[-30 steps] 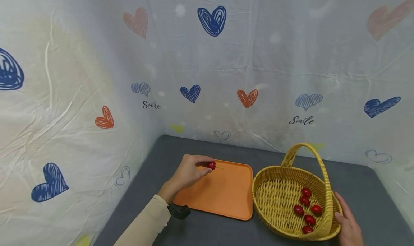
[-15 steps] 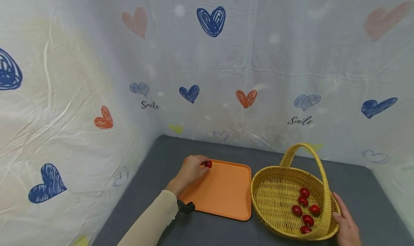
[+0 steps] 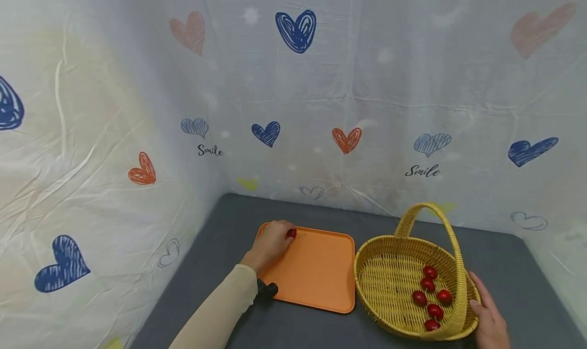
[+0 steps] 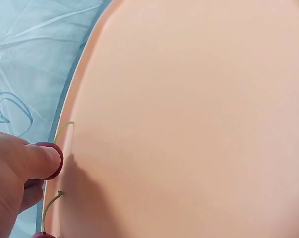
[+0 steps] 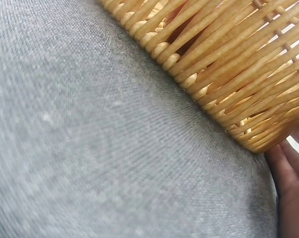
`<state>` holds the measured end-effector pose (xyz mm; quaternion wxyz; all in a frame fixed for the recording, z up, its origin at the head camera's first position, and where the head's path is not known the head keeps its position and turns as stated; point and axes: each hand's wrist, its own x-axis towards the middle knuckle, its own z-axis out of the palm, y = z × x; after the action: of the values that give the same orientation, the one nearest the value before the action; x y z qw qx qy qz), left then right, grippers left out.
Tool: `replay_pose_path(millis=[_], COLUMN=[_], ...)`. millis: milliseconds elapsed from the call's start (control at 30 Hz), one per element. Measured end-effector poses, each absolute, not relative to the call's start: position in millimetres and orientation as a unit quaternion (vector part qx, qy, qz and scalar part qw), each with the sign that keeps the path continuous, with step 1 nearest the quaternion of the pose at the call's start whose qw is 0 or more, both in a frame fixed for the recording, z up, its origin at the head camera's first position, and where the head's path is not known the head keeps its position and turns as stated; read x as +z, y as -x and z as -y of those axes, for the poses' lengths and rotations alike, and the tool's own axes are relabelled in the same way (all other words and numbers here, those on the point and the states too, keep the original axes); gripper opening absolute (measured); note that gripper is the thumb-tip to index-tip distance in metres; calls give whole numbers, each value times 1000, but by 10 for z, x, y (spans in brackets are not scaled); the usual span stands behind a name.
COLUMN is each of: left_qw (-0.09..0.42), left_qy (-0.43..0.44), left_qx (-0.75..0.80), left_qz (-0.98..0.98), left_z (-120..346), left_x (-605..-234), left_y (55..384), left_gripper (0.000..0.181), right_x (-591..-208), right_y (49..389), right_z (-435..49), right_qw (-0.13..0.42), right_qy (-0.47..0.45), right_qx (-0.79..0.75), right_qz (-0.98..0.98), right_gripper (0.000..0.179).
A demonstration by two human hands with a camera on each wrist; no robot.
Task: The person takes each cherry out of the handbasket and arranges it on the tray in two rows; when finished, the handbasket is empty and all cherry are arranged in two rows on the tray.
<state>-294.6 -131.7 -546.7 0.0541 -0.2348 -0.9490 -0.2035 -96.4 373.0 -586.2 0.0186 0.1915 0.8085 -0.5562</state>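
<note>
My left hand (image 3: 273,240) pinches a dark red cherry (image 3: 291,233) between thumb and fingertips, over the far left part of the orange tray (image 3: 316,272). In the left wrist view the pinched cherry (image 4: 55,161) has its green stem pointing up, at the tray's rim. A second cherry (image 4: 43,235) with a curved stem shows at the bottom of that view. At the right, my right hand (image 3: 490,318) holds the side of the yellow wicker basket (image 3: 385,288), thumb at its rim and fingers along the outside. Several cherries (image 3: 419,298) lie in the basket's right half.
Tray and basket stand side by side on a dark grey table (image 3: 312,333). The basket's tall handle (image 3: 451,237) arches over its right side. A pale curtain (image 3: 385,84) printed with hearts hangs behind and along the left.
My left hand has moved slightly left and lower over the tray, still pinching the cherry. My right hand stays at the basket. The head view has shifted slightly.
</note>
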Motion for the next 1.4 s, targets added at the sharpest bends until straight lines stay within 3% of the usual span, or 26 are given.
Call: replay_pose_path(millis=[333,567,900,1400], left_qw=[49,95,136,-6], left_qy=[231,253,327,376], left_qx=[-169,-191,-280,-453], left_qz=[957,944,892,809], left_z=[1343,1398,1180,713], left_x=[-5477,-5496,-5172,-4938], left_y=[2975,2931,2552,1943], left_gripper=[21,34,53,61], right_x=[-5884,-5823,-5746,-5722], right_y=[966,979,998,1040], right_z=[-3734,-3730,-3718,-3688], right_qw=[10,30,58,64], right_qy=[-173,-192,-229,-253], right_qx=[-549,-542,-553,-555], right_qz=[-817,-818,-799,-790], right_gripper=[59,60,59,63])
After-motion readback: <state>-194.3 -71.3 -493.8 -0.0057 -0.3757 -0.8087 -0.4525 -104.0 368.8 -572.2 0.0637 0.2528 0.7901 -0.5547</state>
